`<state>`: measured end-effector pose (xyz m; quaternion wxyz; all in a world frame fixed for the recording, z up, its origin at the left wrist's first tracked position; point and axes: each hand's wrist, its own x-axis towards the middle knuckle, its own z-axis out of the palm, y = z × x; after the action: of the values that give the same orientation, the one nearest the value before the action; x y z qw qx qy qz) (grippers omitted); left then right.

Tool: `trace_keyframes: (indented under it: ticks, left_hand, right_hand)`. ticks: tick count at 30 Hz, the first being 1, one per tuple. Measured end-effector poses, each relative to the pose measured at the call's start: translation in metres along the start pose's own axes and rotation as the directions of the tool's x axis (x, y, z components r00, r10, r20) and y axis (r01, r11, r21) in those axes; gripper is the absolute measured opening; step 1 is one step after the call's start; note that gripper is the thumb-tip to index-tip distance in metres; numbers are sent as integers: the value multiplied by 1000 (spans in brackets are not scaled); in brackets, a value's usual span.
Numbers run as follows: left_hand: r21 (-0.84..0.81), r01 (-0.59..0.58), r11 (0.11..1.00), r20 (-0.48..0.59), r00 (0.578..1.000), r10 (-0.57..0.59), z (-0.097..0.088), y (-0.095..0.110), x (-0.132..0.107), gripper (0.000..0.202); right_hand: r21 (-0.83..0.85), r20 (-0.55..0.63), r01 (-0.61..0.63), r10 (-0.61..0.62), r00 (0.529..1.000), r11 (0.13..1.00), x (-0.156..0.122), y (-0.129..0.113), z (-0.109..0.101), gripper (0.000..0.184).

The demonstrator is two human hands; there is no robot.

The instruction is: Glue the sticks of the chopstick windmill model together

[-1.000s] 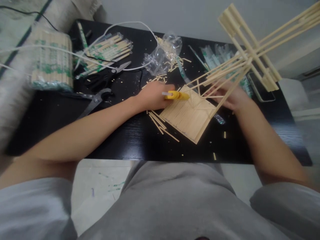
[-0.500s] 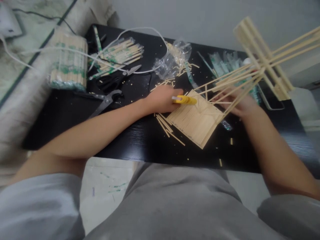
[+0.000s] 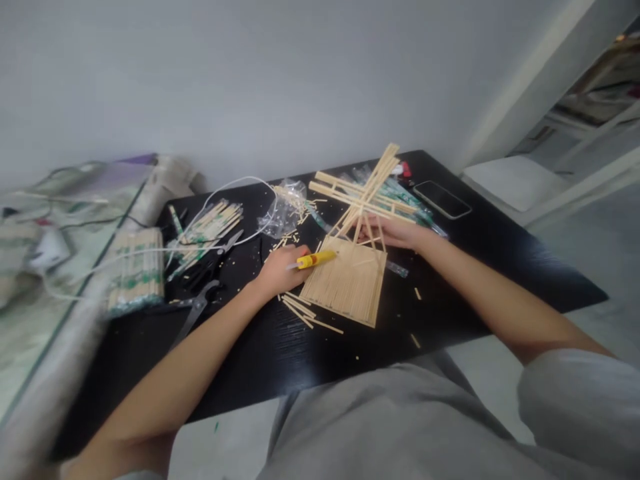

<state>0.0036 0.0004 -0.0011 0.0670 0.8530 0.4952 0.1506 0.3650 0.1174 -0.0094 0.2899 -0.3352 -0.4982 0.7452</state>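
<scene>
My left hand (image 3: 277,270) is closed round a yellow glue gun (image 3: 315,259), whose tip rests at the near left edge of a flat panel of wooden sticks (image 3: 347,283) on the black table (image 3: 480,267). My right hand (image 3: 395,231) grips the base of a windmill-like frame of chopsticks (image 3: 363,193) that stands on the panel's far edge. A few loose sticks (image 3: 305,313) lie beside the panel, just under my left hand.
Scissors (image 3: 213,260) and pliers (image 3: 193,313) lie to the left, with bundles of wrapped chopsticks (image 3: 135,277) and a white cable (image 3: 235,193). A crumpled clear bag (image 3: 283,213) sits behind my left hand. A phone (image 3: 443,199) lies at the far right.
The camera has tilted up and pulled back, so the wall and the whole table show. Both hands keep their hold; the chopstick frame now looks smaller and further off.
</scene>
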Motion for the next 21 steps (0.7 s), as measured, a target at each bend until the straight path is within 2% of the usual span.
trace_keyframes:
  ticks: [3,15,21]
  left_hand:
    - [6,-1,1000,-12,1000,1,2,-4,-1,20]
    - [-32,-10,999,-30,999,9,1,-9,-1,10]
    - [-34,-28,999,-55,998,27,4,-14,-2,13]
  right_hand:
    - [24,77,36,-38,996,999,7,8,-7,7]
    - [74,80,108,-114,990,991,7,6,7,33]
    - [68,77,114,-119,990,991,5,3,12,29]
